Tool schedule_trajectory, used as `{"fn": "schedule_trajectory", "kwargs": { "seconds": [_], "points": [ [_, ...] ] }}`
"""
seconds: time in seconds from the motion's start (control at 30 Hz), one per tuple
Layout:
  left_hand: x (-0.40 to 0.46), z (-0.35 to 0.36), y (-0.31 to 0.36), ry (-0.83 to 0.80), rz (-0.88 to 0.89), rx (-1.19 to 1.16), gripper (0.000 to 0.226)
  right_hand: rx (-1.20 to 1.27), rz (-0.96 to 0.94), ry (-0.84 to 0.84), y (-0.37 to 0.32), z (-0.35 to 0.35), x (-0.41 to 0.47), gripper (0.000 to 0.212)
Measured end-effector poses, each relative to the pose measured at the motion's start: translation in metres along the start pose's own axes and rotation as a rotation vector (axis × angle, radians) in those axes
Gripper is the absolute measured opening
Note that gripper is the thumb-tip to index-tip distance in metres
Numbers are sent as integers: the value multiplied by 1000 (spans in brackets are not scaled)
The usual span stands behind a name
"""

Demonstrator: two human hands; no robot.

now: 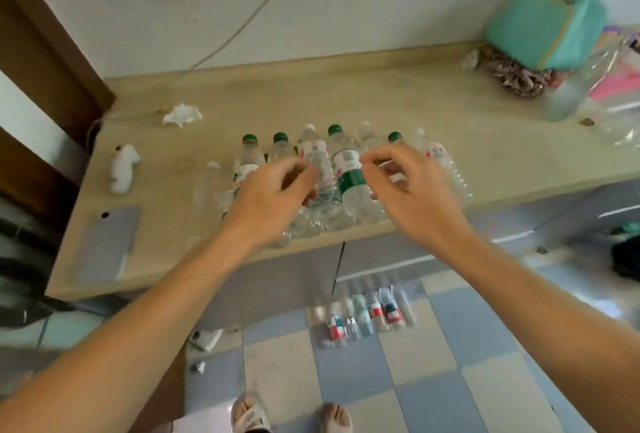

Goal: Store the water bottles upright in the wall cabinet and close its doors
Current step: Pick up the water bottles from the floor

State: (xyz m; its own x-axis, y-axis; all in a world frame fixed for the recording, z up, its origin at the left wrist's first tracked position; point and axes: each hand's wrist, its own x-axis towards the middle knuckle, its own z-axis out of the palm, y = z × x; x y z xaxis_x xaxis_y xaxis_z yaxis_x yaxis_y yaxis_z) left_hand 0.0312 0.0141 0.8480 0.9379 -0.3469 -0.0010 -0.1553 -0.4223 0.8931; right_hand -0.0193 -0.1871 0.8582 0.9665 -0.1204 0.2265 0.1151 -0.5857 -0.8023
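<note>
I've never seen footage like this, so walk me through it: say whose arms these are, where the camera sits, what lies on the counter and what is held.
There is no machine here. A person wears a wide-angle camera on the head, looking down past both bare arms. The left hand and right hand hover with loosely curled fingers over a cluster of water bottles on the counter; neither plainly grips one. Also on the counter are a phone, a white figurine and a teal bag. More bottles lie on the tiled floor.
</note>
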Motion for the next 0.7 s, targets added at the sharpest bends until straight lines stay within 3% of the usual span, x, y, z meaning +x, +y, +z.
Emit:
{"fn": "schedule_trajectory", "kwargs": {
  "seconds": [0.2,0.3,0.4,0.57,0.7],
  "points": [
    [-44,60,-89,-155,-106,44,16,-14,311,-86,82,49,-84,10],
    [-56,93,-145,-236,-249,29,13,-88,519,-186,135,79,-118,24],
    [-66,123,-204,-304,-350,69,24,-124,700,-234,190,109,-143,28],
    [-69,171,-296,-301,-490,114,39,-92,950,-241,277,155,-173,29],
    [-58,222,-374,-289,-573,198,41,-85,1007,-284,361,199,-191,30]
  ]
}}
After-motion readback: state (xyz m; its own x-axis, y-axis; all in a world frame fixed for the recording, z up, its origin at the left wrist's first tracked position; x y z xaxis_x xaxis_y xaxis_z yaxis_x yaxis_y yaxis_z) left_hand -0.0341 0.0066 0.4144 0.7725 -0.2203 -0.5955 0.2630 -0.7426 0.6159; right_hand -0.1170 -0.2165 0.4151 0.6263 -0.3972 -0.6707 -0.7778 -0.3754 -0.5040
